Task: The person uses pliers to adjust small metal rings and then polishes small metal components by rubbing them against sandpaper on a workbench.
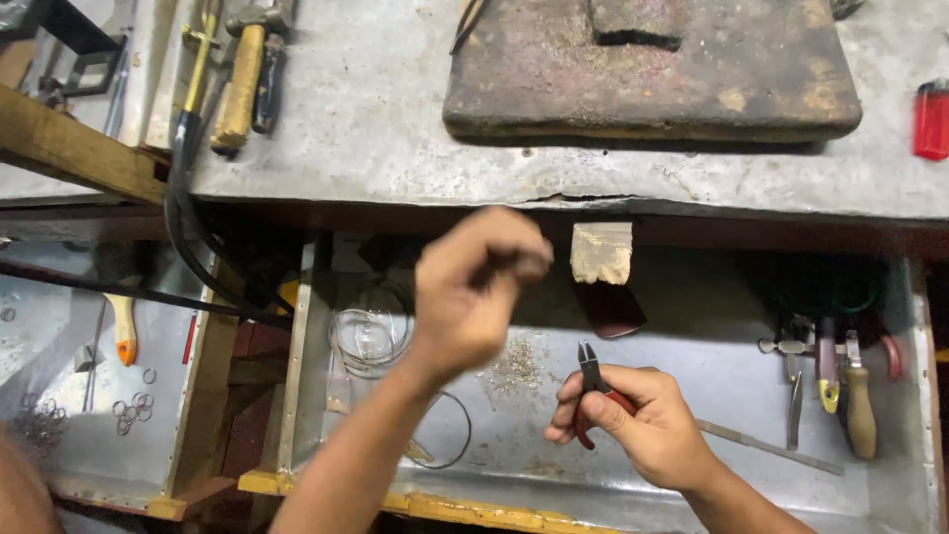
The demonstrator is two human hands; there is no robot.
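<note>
Scuffed grey workbench (395,148); metal-lined drawer (751,396) below — dim light.

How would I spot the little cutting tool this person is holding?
Look into the open metal drawer below the grey workbench top. The right hand grips small red-handled pliers, dark pointed tips upward. The other tools lie loose in the drawer's right corner; only this one is held.

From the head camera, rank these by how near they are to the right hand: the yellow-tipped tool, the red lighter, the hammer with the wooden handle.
From the right hand:
1. Yellow-tipped tool, lying in the tray to its right.
2. Red lighter, up on the bench, far right.
3. Wooden-handled hammer, top left of the bench.
</note>
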